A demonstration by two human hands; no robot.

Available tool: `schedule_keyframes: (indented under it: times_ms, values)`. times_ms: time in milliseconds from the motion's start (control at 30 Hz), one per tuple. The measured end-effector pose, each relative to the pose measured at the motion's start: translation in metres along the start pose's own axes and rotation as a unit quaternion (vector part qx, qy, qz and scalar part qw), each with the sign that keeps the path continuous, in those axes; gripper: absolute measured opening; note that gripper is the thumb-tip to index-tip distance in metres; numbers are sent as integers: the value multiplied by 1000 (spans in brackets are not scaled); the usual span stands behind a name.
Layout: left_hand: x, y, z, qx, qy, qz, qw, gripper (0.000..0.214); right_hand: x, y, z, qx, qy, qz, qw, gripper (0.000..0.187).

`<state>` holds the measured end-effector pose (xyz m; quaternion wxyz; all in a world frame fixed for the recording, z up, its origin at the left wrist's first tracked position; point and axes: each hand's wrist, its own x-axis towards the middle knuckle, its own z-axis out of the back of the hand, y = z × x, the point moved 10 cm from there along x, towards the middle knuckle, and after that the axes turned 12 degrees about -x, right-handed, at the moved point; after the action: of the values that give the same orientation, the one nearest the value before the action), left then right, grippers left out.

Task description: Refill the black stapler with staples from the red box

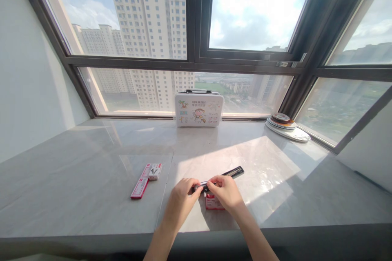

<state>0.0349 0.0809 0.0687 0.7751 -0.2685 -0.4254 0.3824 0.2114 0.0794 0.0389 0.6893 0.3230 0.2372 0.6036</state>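
Note:
A black stapler (235,172) lies opened out flat on the ledge, its long arm slanting to the upper right. My left hand (183,196) is at its near left end, thumb and forefinger pinched. From the other side my right hand (226,192) pinches too, and between the fingertips is a small silvery strip of staples (203,184), over the stapler's channel. The fingers hide part of the strip and the stapler's middle. Just below my right hand sits a red and white staple box (211,202), partly covered by that hand.
Left of my hands lie two flat pink and white boxes (140,188) and a small white box with a black picture (154,171). A white cartoon-printed case (199,110) stands against the window. Stacked round plates or coasters (283,124) sit in the right corner.

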Motion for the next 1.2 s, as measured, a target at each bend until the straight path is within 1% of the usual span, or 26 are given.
schedule_keyframes:
  times_ms: [200, 400, 567, 933, 1100, 1200]
  values:
    - [0, 4, -3, 2, 3, 6, 1000, 7, 3, -10, -9, 53, 10, -17, 998, 28]
    - [-1, 7, -4, -4, 7, 15, 1000, 7, 10, -13, -14, 84, 22, -16, 996, 30]
    - [0, 9, -4, -10, 4, 18, 1000, 8, 12, -9, -14, 92, 24, -4, 995, 31]
    - [0, 12, -4, -4, 12, 42, 999, 11, 6, -2, -14, 74, -18, -1, 997, 24]
    - [1, 14, -5, 7, 12, 43, 999, 14, 7, 8, -14, 76, -21, 1, 997, 21]
    - [1, 14, -5, 3, 8, 43, 999, 14, 8, 13, -13, 98, -15, 3, 995, 21]
